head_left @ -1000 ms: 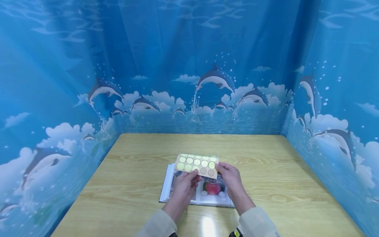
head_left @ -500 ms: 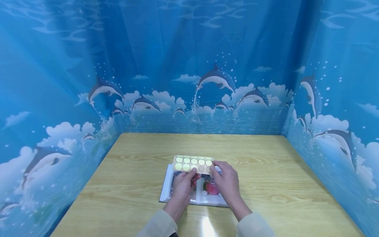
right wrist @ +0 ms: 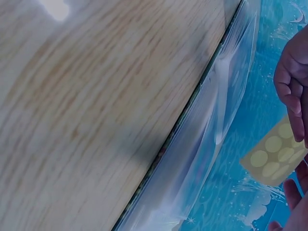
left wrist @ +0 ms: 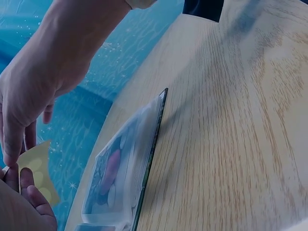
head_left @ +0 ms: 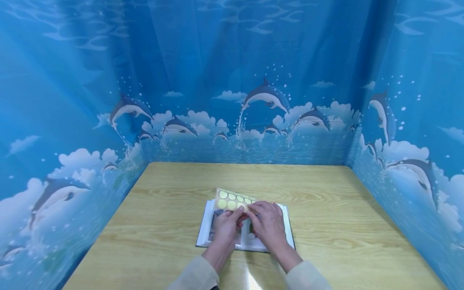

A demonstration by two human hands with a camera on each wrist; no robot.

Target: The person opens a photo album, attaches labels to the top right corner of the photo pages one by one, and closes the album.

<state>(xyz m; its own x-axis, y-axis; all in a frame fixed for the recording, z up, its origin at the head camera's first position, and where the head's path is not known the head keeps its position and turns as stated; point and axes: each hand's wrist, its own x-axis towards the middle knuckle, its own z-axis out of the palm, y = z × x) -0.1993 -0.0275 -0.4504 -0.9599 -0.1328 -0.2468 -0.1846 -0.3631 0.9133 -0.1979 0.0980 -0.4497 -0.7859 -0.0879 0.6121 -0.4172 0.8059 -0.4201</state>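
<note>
A sheet of round yellow-green stickers is held up over an open photo album. My left hand grips the sheet's lower edge, thumb on the front. With thumb and fingers bunched together, my right hand pinches the sheet's right end, covering the stickers there. In the left wrist view the sticker sheet is bent between both hands. From the right wrist, several pale circles show on the sticker sheet. The album's right page, with a picture on it, is mostly hidden behind my right hand.
The album lies on a wood-grain table, near its front. Blue curtains printed with dolphins and clouds stand along the table's back and both sides. A bright light reflection shows on the table below the album.
My right hand has moved left from the sheet's right edge, over its lower right part. The sheet's right end has dipped and bent. The left hand keeps its grip.
</note>
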